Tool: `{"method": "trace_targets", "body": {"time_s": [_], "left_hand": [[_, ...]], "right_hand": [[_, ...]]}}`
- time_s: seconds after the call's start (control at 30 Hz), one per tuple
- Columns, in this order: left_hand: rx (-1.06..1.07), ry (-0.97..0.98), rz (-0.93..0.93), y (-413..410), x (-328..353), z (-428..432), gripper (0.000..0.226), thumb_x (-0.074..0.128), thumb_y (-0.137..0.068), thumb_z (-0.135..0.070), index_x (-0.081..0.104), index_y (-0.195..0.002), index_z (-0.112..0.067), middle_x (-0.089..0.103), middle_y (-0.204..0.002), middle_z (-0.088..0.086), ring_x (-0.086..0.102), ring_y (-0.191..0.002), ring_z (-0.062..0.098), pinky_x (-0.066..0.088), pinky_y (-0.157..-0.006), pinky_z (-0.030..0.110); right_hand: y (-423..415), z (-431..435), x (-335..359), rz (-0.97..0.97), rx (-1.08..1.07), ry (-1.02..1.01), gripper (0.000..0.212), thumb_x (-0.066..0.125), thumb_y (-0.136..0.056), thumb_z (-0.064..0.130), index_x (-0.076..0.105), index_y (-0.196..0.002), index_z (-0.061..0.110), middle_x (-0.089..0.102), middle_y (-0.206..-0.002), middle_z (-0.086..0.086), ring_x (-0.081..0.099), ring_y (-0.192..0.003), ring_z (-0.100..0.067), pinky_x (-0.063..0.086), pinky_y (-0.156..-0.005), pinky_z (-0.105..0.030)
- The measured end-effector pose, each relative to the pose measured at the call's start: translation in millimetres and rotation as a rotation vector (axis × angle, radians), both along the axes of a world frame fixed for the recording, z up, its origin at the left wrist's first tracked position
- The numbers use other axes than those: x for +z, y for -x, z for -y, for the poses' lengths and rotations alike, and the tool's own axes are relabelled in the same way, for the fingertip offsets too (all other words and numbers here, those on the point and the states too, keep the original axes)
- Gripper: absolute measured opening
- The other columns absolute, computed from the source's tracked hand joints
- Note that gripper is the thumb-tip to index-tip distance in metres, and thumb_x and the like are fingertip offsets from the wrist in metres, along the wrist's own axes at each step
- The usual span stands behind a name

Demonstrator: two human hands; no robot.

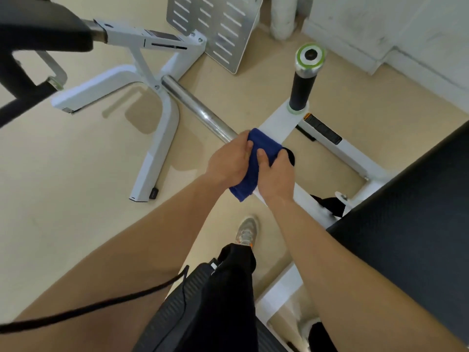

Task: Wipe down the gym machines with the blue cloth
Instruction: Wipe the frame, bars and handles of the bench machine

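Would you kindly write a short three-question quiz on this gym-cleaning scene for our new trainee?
1. True or false: the left hand and the right hand both grip the cloth.
2. The cloth is on: A the slotted footplate; B the white arm where it meets the chrome bar; C the black pad.
3. Fill in: the grip of the upright handle is ___ in colour.

Key: 1 true; 2 B; 3 black.
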State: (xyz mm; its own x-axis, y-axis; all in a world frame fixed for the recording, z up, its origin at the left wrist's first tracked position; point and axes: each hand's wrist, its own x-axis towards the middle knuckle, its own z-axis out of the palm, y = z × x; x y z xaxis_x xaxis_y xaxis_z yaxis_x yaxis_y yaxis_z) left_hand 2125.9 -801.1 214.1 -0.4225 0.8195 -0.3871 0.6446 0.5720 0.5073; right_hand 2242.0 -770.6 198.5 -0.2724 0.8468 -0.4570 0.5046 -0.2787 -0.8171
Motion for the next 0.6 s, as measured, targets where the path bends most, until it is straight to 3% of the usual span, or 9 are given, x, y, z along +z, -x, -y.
{"method": "trace_targets", "body": {"time_s": [0.17, 0.37, 0.47, 0.6], "left_hand": [[-0.077, -0.047, -0.121, 6, -11, -8, 0.036, 0.023, -0.106, -0.037, 0.050, -0.117, -0.015, 0.065, -0.087, 0.006, 0.062, -0.076, 0.023, 0.051, -0.075, 0.044], [-0.132, -0.120, -0.224, 9, -16, -6, 0.039, 0.023, -0.107, -0.038, 0.053, -0.114, -0.013, 0.061, -0.089, 0.004, 0.056, -0.079, 0.023, 0.037, -0.071, 0.033], [-0.160, -0.196, -0.249, 12, -21, -3, 0.035, 0.026, -0.107, -0.035, 0.055, -0.105, -0.017, 0.062, -0.095, 0.004, 0.056, -0.085, 0.023, 0.038, -0.076, 0.034], [-0.217, -0.276, -0.311, 17, -31, -1, 0.039, 0.026, -0.108, -0.029, 0.059, -0.102, -0.010, 0.065, -0.107, 0.013, 0.059, -0.099, 0.030, 0.042, -0.087, 0.036]], "right_hand": [[5, -3, -15, -0.086, -0.110, -0.073, 0.026, 0.059, -0.098, 0.034, 0.053, -0.099, 0.009, 0.056, -0.080, 0.008, 0.052, -0.066, -0.001, 0.039, -0.055, -0.004], [5, 1, -37, -0.244, -0.169, -0.191, 0.025, 0.062, -0.094, 0.037, 0.058, -0.095, 0.013, 0.064, -0.081, 0.004, 0.058, -0.070, -0.007, 0.040, -0.056, -0.011], [6, 0, -49, -0.276, -0.159, -0.287, 0.026, 0.062, -0.093, 0.038, 0.058, -0.092, 0.013, 0.061, -0.078, 0.007, 0.057, -0.069, -0.005, 0.039, -0.056, -0.012], [7, 2, -61, -0.307, -0.171, -0.409, 0.028, 0.060, -0.093, 0.039, 0.059, -0.089, 0.011, 0.062, -0.080, 0.003, 0.058, -0.075, -0.016, 0.045, -0.067, -0.029]]}}
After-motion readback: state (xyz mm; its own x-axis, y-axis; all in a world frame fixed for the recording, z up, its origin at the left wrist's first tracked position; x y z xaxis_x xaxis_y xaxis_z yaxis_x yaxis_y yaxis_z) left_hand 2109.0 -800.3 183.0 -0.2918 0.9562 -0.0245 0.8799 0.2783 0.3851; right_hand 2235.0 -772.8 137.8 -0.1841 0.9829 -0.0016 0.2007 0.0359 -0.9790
